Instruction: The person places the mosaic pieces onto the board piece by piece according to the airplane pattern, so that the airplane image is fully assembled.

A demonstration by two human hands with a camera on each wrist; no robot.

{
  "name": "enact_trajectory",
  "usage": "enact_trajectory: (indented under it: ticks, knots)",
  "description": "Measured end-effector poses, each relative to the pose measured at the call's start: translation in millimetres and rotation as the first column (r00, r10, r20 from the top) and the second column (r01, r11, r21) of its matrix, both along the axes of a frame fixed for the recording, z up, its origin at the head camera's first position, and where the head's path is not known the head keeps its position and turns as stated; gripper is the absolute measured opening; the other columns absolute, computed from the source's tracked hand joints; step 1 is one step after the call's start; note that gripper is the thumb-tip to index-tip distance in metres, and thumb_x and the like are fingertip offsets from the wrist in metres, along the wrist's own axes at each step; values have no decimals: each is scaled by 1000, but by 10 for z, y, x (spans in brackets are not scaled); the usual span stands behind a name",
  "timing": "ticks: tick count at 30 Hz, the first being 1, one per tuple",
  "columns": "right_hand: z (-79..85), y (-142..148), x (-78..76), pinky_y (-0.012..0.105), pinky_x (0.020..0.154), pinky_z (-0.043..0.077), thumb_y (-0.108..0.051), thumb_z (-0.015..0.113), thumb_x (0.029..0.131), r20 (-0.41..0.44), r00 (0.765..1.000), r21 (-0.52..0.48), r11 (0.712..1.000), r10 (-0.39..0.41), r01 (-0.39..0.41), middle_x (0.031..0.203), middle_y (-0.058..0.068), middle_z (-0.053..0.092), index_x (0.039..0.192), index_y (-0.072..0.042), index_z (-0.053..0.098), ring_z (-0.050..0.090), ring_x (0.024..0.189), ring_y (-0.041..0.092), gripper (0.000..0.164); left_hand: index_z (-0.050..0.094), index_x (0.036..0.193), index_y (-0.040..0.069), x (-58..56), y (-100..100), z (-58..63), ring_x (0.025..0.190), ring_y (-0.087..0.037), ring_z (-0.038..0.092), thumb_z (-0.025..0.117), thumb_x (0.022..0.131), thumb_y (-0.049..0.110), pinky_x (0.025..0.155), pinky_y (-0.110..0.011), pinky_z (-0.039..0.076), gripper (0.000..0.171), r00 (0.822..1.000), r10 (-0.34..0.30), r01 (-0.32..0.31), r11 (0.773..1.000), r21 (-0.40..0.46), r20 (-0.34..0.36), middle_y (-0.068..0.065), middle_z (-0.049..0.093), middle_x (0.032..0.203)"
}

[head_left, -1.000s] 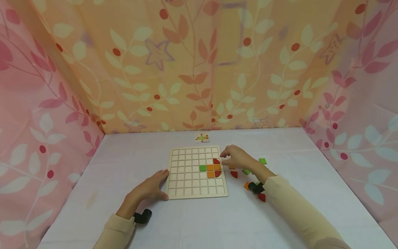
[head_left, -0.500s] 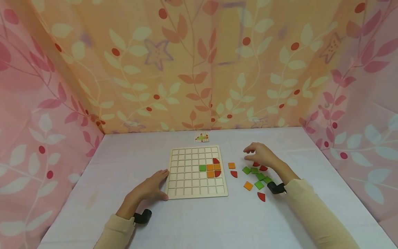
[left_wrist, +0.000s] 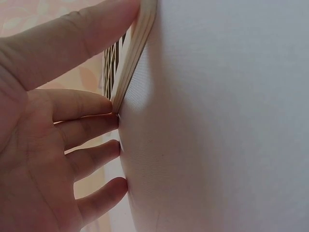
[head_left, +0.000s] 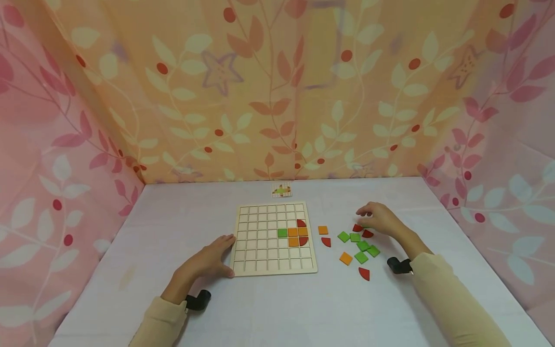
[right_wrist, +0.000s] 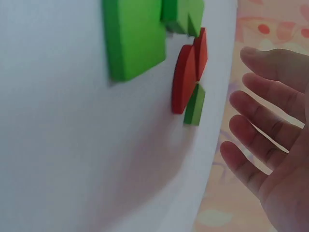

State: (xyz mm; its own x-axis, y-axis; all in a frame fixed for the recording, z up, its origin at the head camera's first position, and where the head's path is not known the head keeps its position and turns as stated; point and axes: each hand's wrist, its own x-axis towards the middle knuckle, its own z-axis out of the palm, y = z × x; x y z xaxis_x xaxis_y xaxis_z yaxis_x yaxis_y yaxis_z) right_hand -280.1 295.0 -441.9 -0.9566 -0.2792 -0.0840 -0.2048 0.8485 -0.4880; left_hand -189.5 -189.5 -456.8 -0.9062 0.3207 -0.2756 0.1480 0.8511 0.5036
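A wooden grid board (head_left: 260, 262) lies mid-table, with a green square tile (head_left: 283, 233), several orange square tiles and two red quarter-circle tiles (head_left: 301, 223) set in cells near its right edge. My left hand (head_left: 212, 258) rests at the board's left side; in the left wrist view the thumb and index fingertip touch the board's edge (left_wrist: 131, 58), fingers spread. My right hand (head_left: 379, 219) hovers over the back of the loose tile group, fingers relaxed and holding nothing. Under it a green tile (head_left: 366, 226) is partly hidden beside red quarter-circle tiles (right_wrist: 184, 79).
Between board and right hand lie an orange square tile (head_left: 323, 230), a red quarter-circle tile (head_left: 326, 242) and several green tiles (head_left: 362, 246). Nearer the front are another orange tile (head_left: 346, 259) and red tile (head_left: 364, 273). A small pattern card (head_left: 282, 190) lies behind the board.
My right hand has moved right, from beside the board's right edge to over the far end of the loose tiles. The left hand has stayed at the board.
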Motion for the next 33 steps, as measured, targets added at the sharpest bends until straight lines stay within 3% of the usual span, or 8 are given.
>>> enact_trajectory:
  ticks: [13, 23, 33]
  knots:
    - [-149, 186, -55, 40, 78, 49, -12, 68, 83, -2, 1000, 46, 999, -21, 21, 96, 15, 65, 108, 3, 70, 55, 87, 26, 30, 35, 150, 1, -10, 19, 16, 148, -40, 22, 87, 69, 18, 116, -62, 23, 98, 1000, 16, -16, 1000, -6, -1, -18, 29, 159]
    - [-131, 240, -60, 35, 75, 46, -11, 72, 80, 17, 1000, 68, 998, 2, -4, 91, 12, 65, 105, 5, 71, 55, 84, 24, 30, 36, 149, 1, -14, 13, -4, 147, -41, 24, 88, 67, 19, 115, -61, 25, 99, 1000, 12, -12, 1000, -9, -4, -18, 30, 158]
    - [-149, 197, -77, 44, 81, 51, -4, 67, 78, 6, 1000, 113, 993, 24, -24, 96, 14, 67, 104, 6, 72, 58, 86, 26, 28, 34, 150, 1, -19, 4, -6, 148, -41, 21, 87, 69, 18, 117, -59, 23, 98, 1000, 12, -12, 1000, 5, 10, -17, 28, 159]
